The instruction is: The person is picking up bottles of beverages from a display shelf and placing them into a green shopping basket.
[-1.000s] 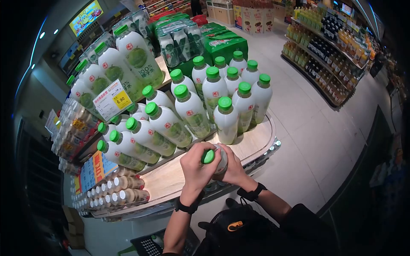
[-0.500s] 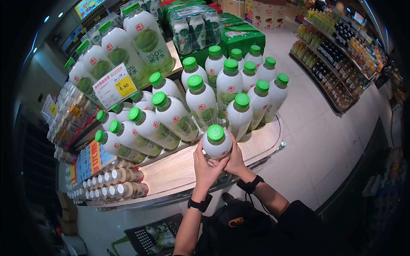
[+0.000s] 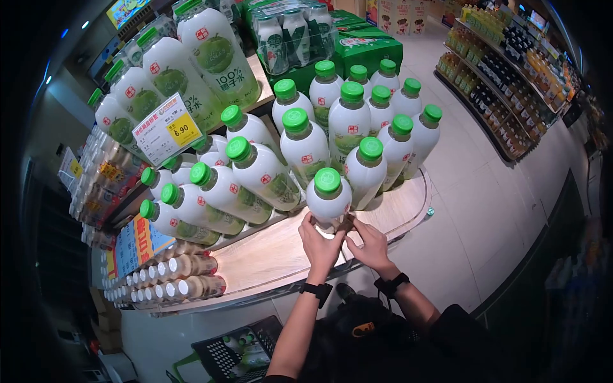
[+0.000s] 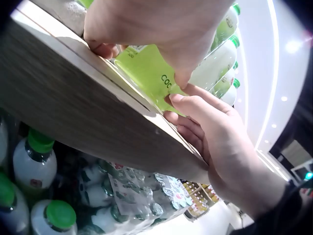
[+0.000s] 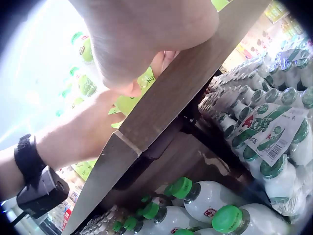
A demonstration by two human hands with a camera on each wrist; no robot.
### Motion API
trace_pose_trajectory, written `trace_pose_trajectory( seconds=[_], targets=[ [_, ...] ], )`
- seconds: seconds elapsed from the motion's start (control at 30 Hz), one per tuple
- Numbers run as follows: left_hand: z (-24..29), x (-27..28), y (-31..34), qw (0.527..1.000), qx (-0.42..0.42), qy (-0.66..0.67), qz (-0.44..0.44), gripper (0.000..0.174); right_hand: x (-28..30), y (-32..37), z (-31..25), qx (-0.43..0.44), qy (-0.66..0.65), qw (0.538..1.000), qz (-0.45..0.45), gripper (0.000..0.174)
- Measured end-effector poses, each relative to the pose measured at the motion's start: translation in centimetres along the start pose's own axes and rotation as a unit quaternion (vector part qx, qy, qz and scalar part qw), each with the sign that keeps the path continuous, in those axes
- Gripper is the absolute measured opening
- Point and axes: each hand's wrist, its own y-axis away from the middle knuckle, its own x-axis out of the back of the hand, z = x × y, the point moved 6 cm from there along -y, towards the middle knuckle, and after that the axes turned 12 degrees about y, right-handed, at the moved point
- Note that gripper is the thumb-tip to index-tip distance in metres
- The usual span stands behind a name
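**A:** Start at the left. What's out at nine o'clock?
**B:** A yellow price tag [image 3: 163, 131]. Below it are the lying bottles [image 3: 217, 198], their green caps toward the camera.
**A:** And the left hand [image 3: 319, 246]?
**B:** Its forearm rises straight from six o'clock. The palm sits against the green-capped bottle [image 3: 327, 201] at the bottle's seven o'clock. Fingers and thumb curl round the base, over the green label.
**A:** Where does that bottle stand?
**B:** It is upright on the wooden shelf [image 3: 268, 255], near the front edge. The standing bottles [image 3: 367, 169] are just behind it at one o'clock.
**A:** The right hand [image 3: 369, 246]?
**B:** At the bottle's five o'clock, forearm slanting in from four o'clock. Its fingers lie nearly straight and close together, with the tips touching the label low down. They don't wrap it.
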Motion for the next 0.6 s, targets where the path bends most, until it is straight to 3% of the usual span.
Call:
trace_pose_trajectory(
  seconds=[0.33, 0.43, 0.6],
  targets=[
    [-0.1, -1.3, -1.4, 0.995, 0.071, -0.046, 0.06, 0.097, -0.1, -0.5, 0.7, 0.017, -0.001, 0.999, -0.047, 0.062],
    [-1.3, -0.8, -1.2, 0.996, 0.086, 0.02, -0.02, 0.101, 0.2, -0.5, 0.9, 0.036, 0.005, 0.999, -0.026, 0.062],
    [-1.2, -0.6, -1.0, 0.998, 0.022, 0.048, -0.04, 0.081, -0.2, -0.5, 1.5, 0.014, -0.02, 0.996, -0.083, 0.068]
  ],
)
